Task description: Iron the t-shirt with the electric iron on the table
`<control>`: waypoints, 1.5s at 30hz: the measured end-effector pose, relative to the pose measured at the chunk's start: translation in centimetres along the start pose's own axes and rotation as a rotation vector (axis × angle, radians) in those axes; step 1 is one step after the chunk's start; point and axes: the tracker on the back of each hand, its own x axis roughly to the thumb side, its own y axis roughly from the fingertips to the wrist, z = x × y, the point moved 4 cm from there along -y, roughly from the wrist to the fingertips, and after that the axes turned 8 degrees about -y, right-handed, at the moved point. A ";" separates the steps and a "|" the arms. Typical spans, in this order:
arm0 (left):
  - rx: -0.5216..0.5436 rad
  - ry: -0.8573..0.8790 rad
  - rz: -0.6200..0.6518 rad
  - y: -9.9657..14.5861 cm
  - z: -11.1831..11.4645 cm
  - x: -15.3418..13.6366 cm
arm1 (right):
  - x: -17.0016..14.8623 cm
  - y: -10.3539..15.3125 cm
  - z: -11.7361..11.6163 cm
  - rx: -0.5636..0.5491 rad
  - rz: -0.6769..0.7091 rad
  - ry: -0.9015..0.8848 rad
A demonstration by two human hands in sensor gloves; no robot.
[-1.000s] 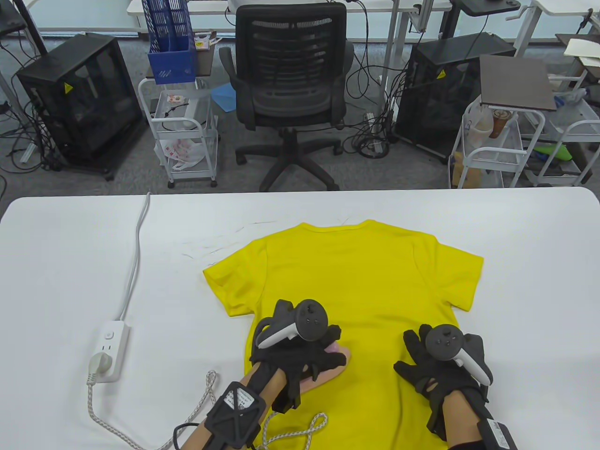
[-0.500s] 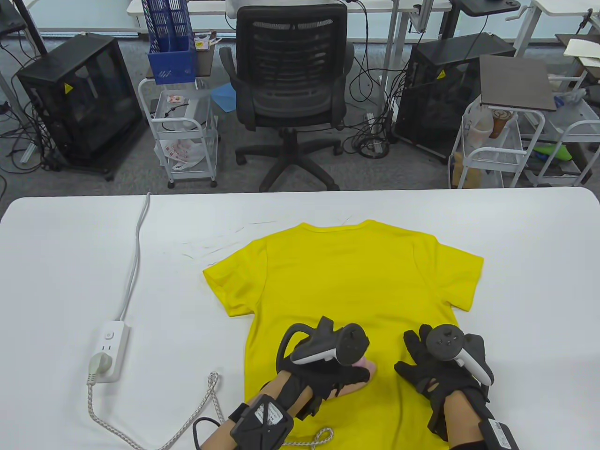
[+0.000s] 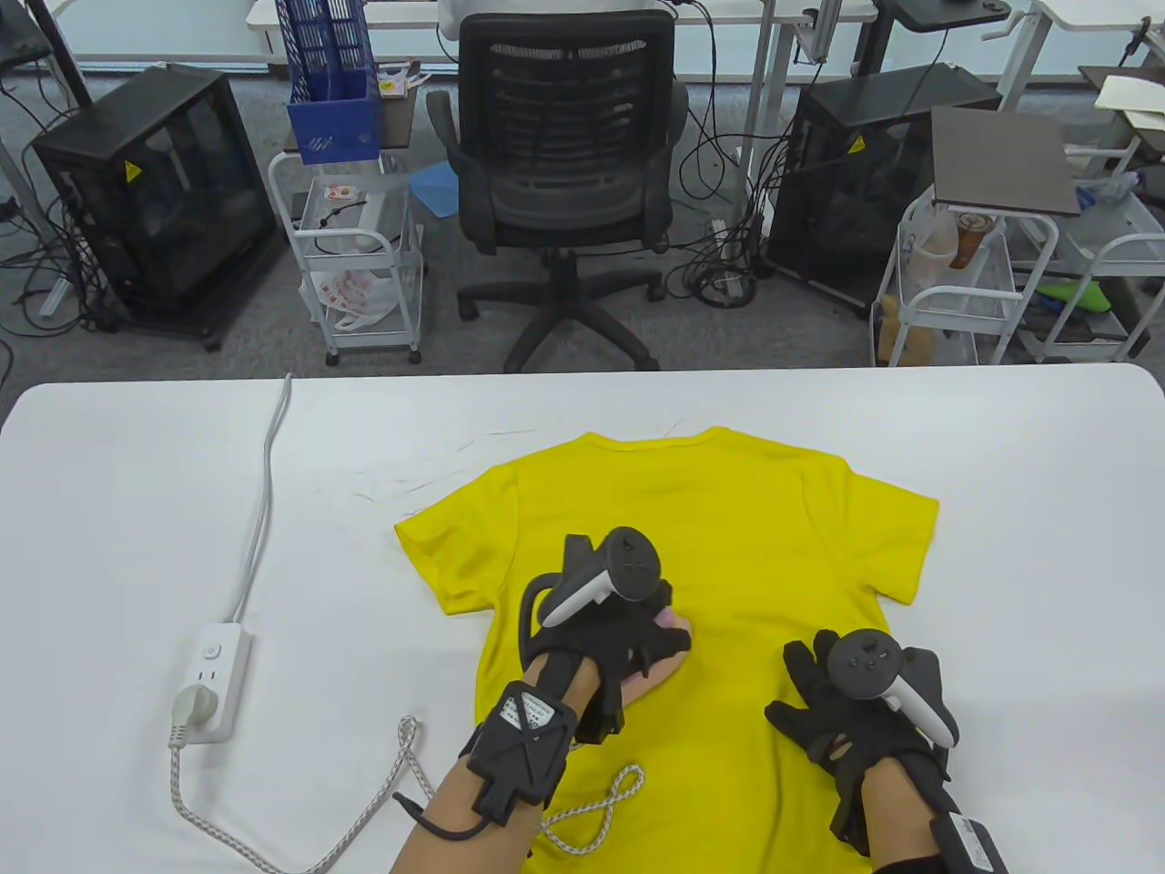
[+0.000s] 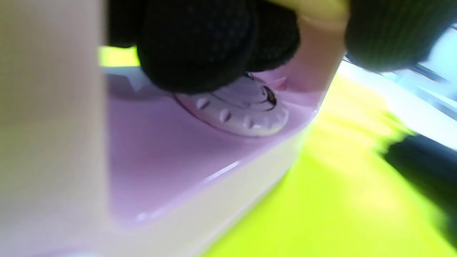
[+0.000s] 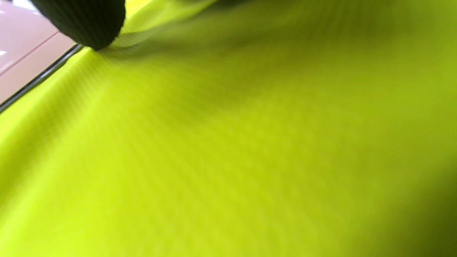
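yellow t-shirt (image 3: 692,528), left hand (image 3: 605,637) gripping iron (image 3: 669,648)

Your table view is bright, evenly lit and sharp, with soft shadows under the gloved hands. Both wrist views are blurred: the pink-and-cream plastic iron (image 4: 200,160) shows glare streaks, the yellow fabric t-shirt (image 5: 250,150) smears.

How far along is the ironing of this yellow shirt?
Done: t-shirt lies flat on the table, iron plugged into the power strip. In hand: left hand grips the iron mid-shirt; right hand presses the hem. Left: sleeves and upper part.
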 end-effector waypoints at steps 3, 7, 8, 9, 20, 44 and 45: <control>0.009 -0.084 0.084 -0.7 0.5 3.8 | 0.0 0.0 0.0 0.000 0.002 -0.003; 0.074 -0.136 0.019 -1.6 -0.5 4.0 | 0.0 0.0 0.0 0.001 0.000 -0.005; 0.105 -0.155 -0.030 -1.9 -1.1 3.0 | 0.0 0.0 -0.1 0.004 -0.004 -0.006; 0.130 -0.165 -0.091 -2.0 -1.7 1.6 | 0.0 0.0 -0.1 0.004 -0.005 -0.002; 0.117 0.133 -0.504 2.9 -3.2 -14.4 | 0.0 0.0 0.0 0.014 -0.008 -0.003; 0.058 0.091 -0.099 -1.3 -5.3 0.7 | 0.1 0.0 -0.1 0.011 -0.007 0.001; 0.038 0.076 -0.092 -2.1 -4.2 1.2 | 0.1 0.0 -0.1 0.011 -0.007 0.002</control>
